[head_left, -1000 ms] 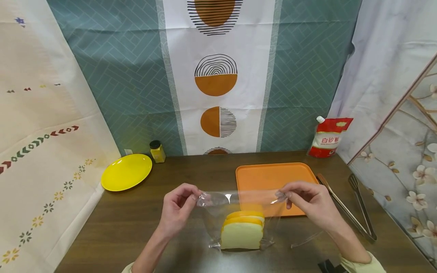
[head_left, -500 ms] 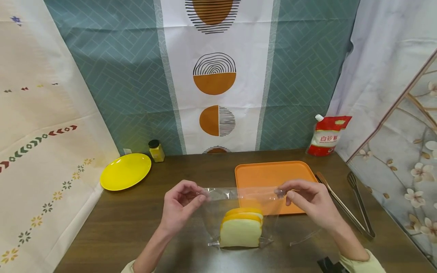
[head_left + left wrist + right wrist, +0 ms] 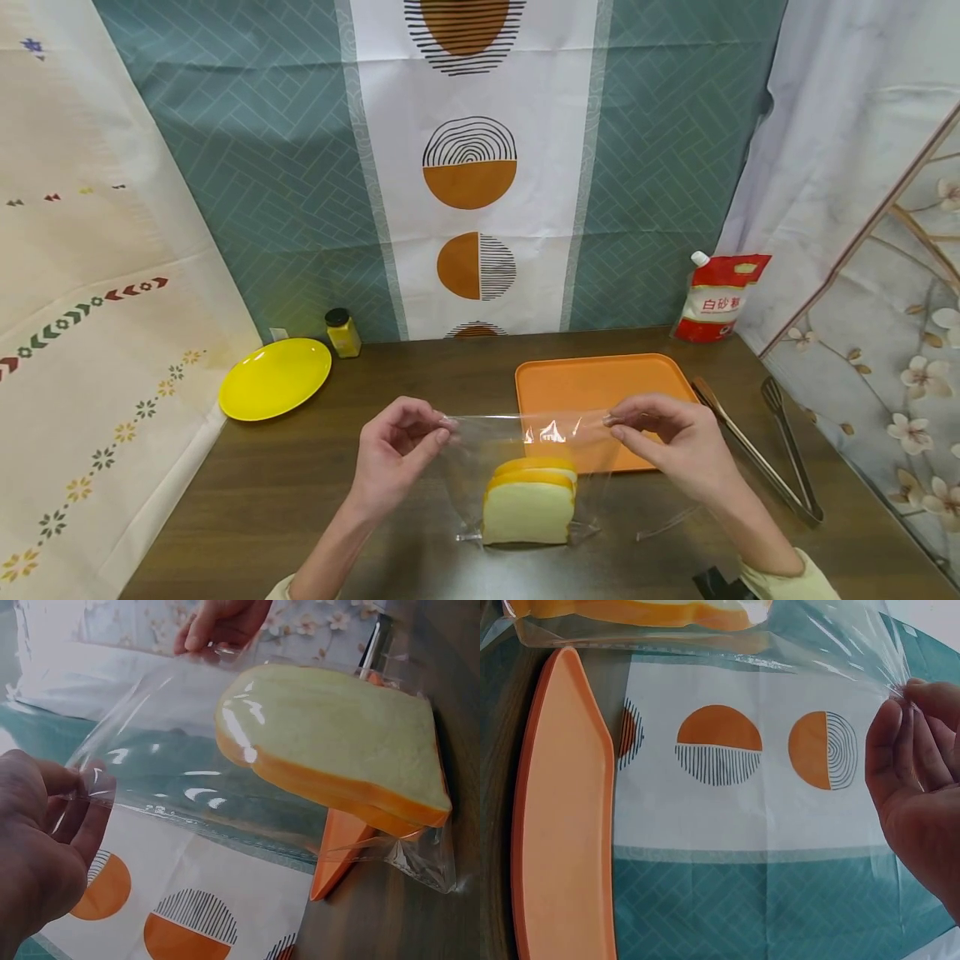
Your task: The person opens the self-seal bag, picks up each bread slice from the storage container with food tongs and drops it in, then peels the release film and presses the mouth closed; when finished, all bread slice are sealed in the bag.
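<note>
A clear plastic bag (image 3: 468, 467) stands upright near the front of the table, with slices of bread (image 3: 527, 512) inside at its bottom. My left hand (image 3: 397, 450) pinches the bag's upper left corner between thumb and fingers. At the upper right corner, my right hand (image 3: 678, 446) pinches the film, which gathers into creases at the fingertips in the right wrist view. The bag's top edge is stretched between both hands. In the left wrist view the bread (image 3: 337, 735) shows pale faces and orange-yellow crusts through the film.
Behind the bag lies an orange tray (image 3: 600, 383), partly overlapped by the film and right hand. Metal tongs (image 3: 787, 450) lie at the right. A red and white pouch (image 3: 716, 300) stands at the back right. A yellow plate (image 3: 273, 379) and a small yellow jar (image 3: 343, 335) are at the back left.
The right thumb has drawn in closer against the index finger at the bag's corner. The bag's top edge looks tauter; the bread stays in place.
</note>
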A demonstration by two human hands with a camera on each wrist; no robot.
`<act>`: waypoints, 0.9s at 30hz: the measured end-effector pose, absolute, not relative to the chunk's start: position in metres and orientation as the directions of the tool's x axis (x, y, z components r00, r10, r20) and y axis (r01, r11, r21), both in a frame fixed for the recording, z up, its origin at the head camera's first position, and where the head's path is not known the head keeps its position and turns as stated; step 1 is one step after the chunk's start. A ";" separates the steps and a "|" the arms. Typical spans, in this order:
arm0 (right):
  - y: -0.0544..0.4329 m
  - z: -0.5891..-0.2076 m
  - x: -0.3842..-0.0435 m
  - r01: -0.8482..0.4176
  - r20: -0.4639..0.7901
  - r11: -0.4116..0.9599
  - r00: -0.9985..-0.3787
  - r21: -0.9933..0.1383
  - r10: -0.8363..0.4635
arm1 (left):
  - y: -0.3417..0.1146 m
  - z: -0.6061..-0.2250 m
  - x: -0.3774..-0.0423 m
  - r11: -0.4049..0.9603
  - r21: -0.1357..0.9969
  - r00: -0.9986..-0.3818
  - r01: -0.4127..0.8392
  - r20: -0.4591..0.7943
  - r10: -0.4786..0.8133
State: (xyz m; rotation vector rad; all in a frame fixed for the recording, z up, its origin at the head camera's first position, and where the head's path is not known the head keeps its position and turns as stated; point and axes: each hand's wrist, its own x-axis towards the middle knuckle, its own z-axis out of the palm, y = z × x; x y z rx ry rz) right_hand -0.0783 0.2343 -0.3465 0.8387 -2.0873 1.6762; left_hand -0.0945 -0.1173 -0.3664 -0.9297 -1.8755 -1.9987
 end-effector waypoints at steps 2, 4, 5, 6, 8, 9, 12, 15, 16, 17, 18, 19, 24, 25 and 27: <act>0.234 -0.346 -0.078 -0.637 0.600 0.146 -0.766 -0.757 -0.231 | -0.117 -0.366 -0.094 -0.123 0.791 -0.757 0.600 0.610 0.235; 0.234 -0.346 -0.077 -0.635 0.598 0.160 -0.769 -0.756 -0.225 | -0.116 -0.365 -0.094 -0.104 0.764 -0.733 0.637 0.642 0.223; 0.234 -0.346 -0.077 -0.639 0.602 0.160 -0.766 -0.753 -0.224 | -0.116 -0.365 -0.095 -0.092 0.748 -0.720 0.657 0.660 0.217; 0.234 -0.347 -0.077 -0.636 0.599 0.167 -0.769 -0.754 -0.224 | -0.116 -0.365 -0.095 -0.083 0.733 -0.707 0.676 0.676 0.210; 0.235 -0.347 -0.077 -0.644 0.606 0.166 -0.762 -0.747 -0.228 | -0.115 -0.365 -0.095 -0.071 0.702 -0.680 0.709 0.706 0.198; 0.235 -0.347 -0.077 -0.655 0.616 0.156 -0.752 -0.740 -0.234 | -0.115 -0.365 -0.096 -0.070 0.691 -0.669 0.720 0.717 0.195; 0.236 -0.346 -0.079 -0.686 0.642 0.157 -0.723 -0.710 -0.253 | -0.113 -0.365 -0.095 -0.059 0.684 -0.663 0.727 0.723 0.194; 0.236 -0.342 -0.080 -0.732 0.671 0.220 -0.680 -0.644 -0.297 | -0.112 -0.365 -0.093 -0.041 0.692 -0.673 0.721 0.713 0.199; 0.235 -0.338 -0.079 -0.743 0.674 0.278 -0.669 -0.609 -0.312 | -0.111 -0.365 -0.092 -0.036 0.694 -0.675 0.719 0.710 0.200; 0.232 -0.334 -0.079 -0.754 0.678 0.334 -0.655 -0.565 -0.332 | -0.111 -0.365 -0.092 -0.030 0.694 -0.676 0.719 0.709 0.200; 0.228 -0.328 -0.078 -0.766 0.682 0.392 -0.638 -0.510 -0.358 | -0.111 -0.364 -0.091 -0.029 0.692 -0.674 0.721 0.711 0.199; 0.222 -0.321 -0.077 -0.773 0.683 0.440 -0.621 -0.456 -0.384 | -0.111 -0.364 -0.091 -0.028 0.689 -0.672 0.724 0.714 0.197; 0.170 -0.286 -0.079 -0.795 0.618 0.574 -0.555 -0.196 -0.557 | -0.110 -0.364 -0.090 -0.041 0.672 -0.653 0.740 0.731 0.197; 0.158 -0.282 -0.080 -0.793 0.576 0.588 -0.558 -0.157 -0.598 | -0.109 -0.364 -0.089 -0.044 0.671 -0.652 0.740 0.732 0.197; 0.135 -0.275 -0.083 -0.784 0.474 0.613 -0.577 -0.095 -0.665 | -0.109 -0.364 -0.088 -0.048 0.674 -0.655 0.737 0.729 0.197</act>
